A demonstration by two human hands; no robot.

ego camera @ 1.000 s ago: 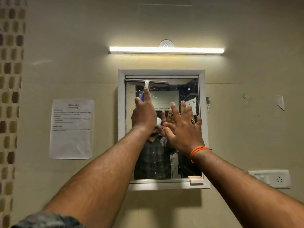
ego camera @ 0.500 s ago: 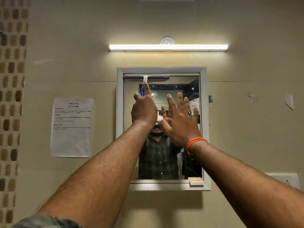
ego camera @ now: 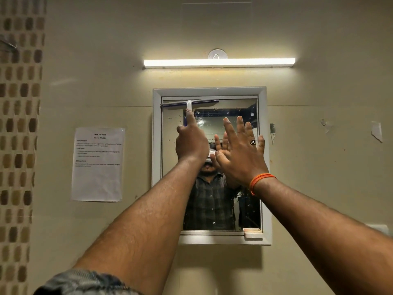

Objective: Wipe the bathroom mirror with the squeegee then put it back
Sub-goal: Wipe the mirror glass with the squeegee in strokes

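A white-framed mirror [ego camera: 244, 116] hangs on the beige wall, its glass spotted with droplets. My left hand [ego camera: 191, 141] grips the handle of the squeegee [ego camera: 189, 102], index finger stretched along it. The grey blade lies flat along the mirror's top edge, on the left half. My right hand [ego camera: 240, 154] is spread flat, fingers apart, against or just off the glass at mid height; contact cannot be told. It wears a ring and an orange wrist thread.
A lit tube light [ego camera: 219, 62] runs above the mirror. A printed sheet [ego camera: 97, 165] is taped to the wall on the left, beside a band of mosaic tiles [ego camera: 19, 124]. A small soap-like block [ego camera: 252, 230] rests on the mirror's lower right ledge.
The squeegee blade has moved up from a little below the top frame to the mirror's top edge. My right hand has stayed spread at mid mirror.
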